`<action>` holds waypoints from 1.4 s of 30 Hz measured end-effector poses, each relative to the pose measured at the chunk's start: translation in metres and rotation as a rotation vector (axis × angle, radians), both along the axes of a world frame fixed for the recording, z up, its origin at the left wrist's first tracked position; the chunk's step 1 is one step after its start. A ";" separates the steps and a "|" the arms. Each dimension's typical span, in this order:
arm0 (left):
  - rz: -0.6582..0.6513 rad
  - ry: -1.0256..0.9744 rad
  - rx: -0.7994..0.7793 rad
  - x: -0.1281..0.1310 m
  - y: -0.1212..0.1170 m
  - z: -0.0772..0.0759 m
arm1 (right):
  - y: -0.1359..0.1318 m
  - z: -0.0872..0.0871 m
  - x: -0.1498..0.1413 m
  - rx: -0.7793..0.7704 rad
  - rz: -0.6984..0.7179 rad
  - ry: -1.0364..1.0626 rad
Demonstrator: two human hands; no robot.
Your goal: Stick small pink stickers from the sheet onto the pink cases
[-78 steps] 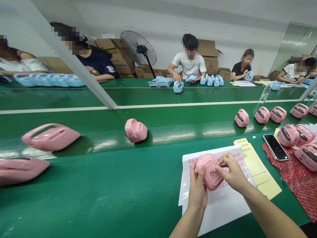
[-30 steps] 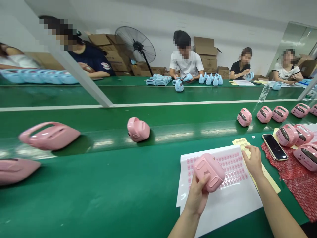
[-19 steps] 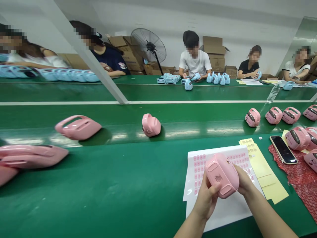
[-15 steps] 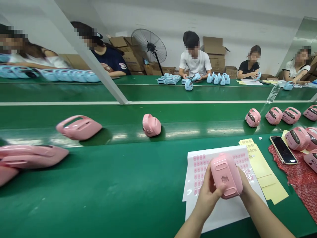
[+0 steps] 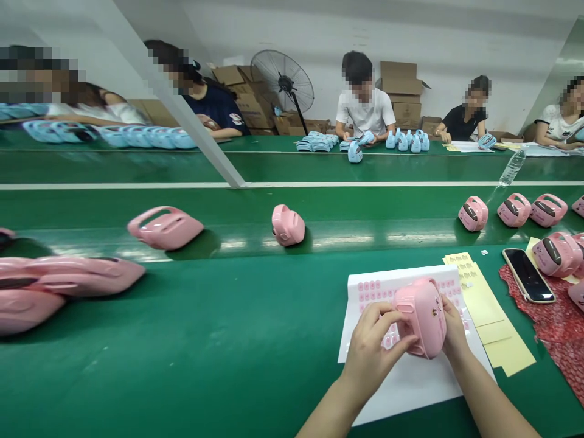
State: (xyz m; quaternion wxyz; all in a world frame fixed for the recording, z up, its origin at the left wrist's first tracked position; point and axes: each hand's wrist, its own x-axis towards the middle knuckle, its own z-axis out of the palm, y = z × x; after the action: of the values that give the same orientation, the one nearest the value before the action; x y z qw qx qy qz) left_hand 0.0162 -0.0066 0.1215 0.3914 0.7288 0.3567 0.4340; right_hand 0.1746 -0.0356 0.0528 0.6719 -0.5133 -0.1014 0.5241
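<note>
Together our left hand (image 5: 371,340) and right hand (image 5: 454,325) clasp the pink casing (image 5: 422,316) (held above the sticker sheet (image 5: 410,383)); a loose grip could drop it.

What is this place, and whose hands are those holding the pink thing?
The picture comes from a camera worn on a person's head, looking forward and down, so the two arms at the bottom are that person's own. The left hand and the right hand both grip one pink plastic toy case, held just above a white sheet of small pink stickers. Yellow sheets lie to the right of it, and a phone beyond. Everything rests on a long green table. More pink cases stand along it. On the far side, other people sit with blue cases, with a standing fan and cardboard boxes behind them.
</note>
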 end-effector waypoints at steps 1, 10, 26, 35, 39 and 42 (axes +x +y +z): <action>0.007 0.009 0.017 0.000 0.000 -0.001 | 0.000 -0.001 0.000 0.002 -0.006 -0.001; -0.020 0.023 0.069 -0.002 0.002 -0.004 | -0.001 -0.002 0.000 0.019 -0.036 -0.051; 0.034 0.144 0.572 -0.002 -0.001 -0.012 | -0.003 -0.005 -0.001 0.017 -0.064 -0.042; -0.001 0.101 0.533 -0.003 -0.003 -0.014 | -0.007 -0.015 -0.002 0.021 -0.109 -0.077; -0.009 0.098 0.498 -0.005 -0.002 -0.012 | -0.009 -0.021 -0.001 0.005 -0.106 -0.111; -0.021 0.090 0.468 -0.006 -0.001 -0.011 | -0.010 -0.022 -0.001 -0.004 -0.091 -0.124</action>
State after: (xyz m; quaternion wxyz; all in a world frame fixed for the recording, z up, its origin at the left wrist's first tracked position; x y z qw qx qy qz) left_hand 0.0099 -0.0077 0.1104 0.1998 0.8219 0.2560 0.4680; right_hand 0.1736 -0.0452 0.0305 0.6866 -0.5501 -0.1182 0.4605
